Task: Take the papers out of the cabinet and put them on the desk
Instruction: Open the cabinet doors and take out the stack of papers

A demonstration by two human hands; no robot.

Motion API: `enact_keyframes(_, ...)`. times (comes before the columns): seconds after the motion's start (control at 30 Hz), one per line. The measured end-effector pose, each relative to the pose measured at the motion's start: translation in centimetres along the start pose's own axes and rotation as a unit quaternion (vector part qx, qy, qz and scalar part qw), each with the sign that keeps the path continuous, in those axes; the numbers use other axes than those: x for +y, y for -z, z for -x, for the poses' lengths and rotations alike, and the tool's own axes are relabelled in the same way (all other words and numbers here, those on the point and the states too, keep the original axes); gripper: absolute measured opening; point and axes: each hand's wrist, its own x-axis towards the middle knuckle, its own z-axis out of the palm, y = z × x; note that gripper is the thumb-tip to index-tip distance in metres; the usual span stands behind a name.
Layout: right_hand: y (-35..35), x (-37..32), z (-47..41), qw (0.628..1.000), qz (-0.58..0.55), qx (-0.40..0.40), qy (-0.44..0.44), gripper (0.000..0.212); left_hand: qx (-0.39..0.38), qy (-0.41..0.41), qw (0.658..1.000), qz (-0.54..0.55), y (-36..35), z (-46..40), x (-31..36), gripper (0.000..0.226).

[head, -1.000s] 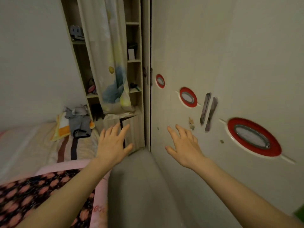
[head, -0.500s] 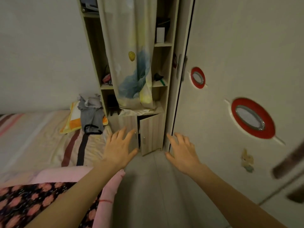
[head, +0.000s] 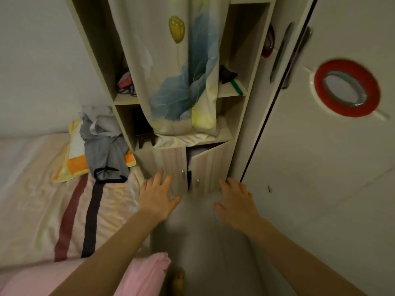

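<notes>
Camera has pushed in closer since half a second ago, so the cabinet [head: 183, 167] now sits right in front of both hands. Left hand [head: 157, 194] has fingers spread wide, empty, hovering over the left door [head: 164, 165], can't tell if it's touching. Right hand [head: 235, 201] is spread too, holding nothing, low by the right door [head: 210, 167], which hangs ajar with a dark gap showing. Papers aren't visible, so no telling where they are inside. Curtain [head: 181, 67] drapes over the shelves above, bed [head: 42, 189] on the left.
</notes>
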Motion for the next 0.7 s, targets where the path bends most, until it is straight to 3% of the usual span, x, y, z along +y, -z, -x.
enact_keyframes(0.23,-6.2,-1.0,-17.5,0.998,0.012,-0.049,-0.027,0.066,-0.061,-0.024,0.997,-0.031,-3.4,-16.5,-6.5,0.072)
enact_keyframes(0.43,-13.3,0.3,-30.4,0.997,-0.006,-0.06,-0.045,0.065,-0.053,-0.03,0.998,-0.029,-10.0,-29.2,-9.8,0.079)
enact_keyframes(0.7,-20.6,3.2,-39.3,0.998,0.002,-0.058,0.003,0.065,-0.06,-0.021,0.998,-0.021,-19.8,-38.6,-10.6,0.082)
